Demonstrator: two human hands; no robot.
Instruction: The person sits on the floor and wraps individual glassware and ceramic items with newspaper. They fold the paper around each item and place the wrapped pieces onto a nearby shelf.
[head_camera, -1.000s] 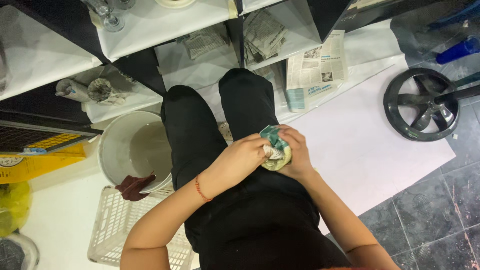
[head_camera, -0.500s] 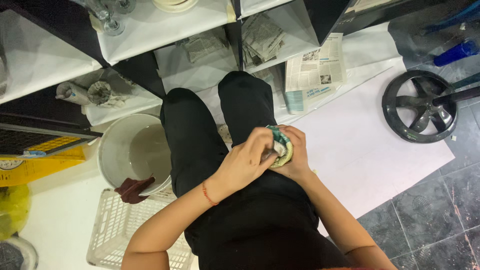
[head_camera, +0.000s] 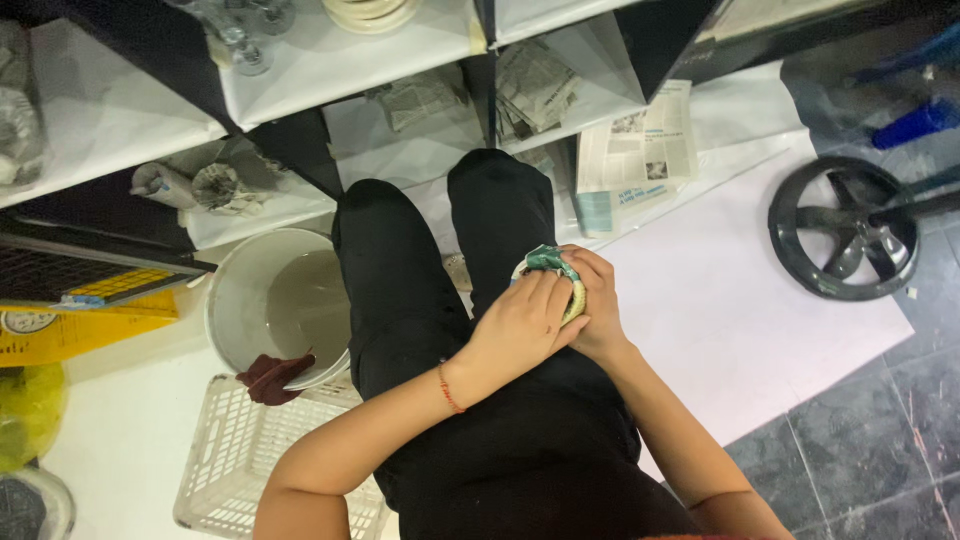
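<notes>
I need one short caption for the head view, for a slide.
Both hands, left hand and right hand, press a crumpled green-and-cream cloth on the lap, beside a white bucket.

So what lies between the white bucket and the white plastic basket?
In the head view, a dark red cloth hangs over the white bucket's near rim, just above the white plastic basket.

Person, seated, seen from above: clothing and adornment.
Black trousers (head_camera: 400, 270) on both legs; black top (head_camera: 520, 450) of fine mesh-like fabric; arms bare, no sleeves in view; thin red-orange cord bracelet (head_camera: 449, 388) on left wrist; left hand (head_camera: 522, 325) and right hand (head_camera: 592, 300) ungloved.
</notes>
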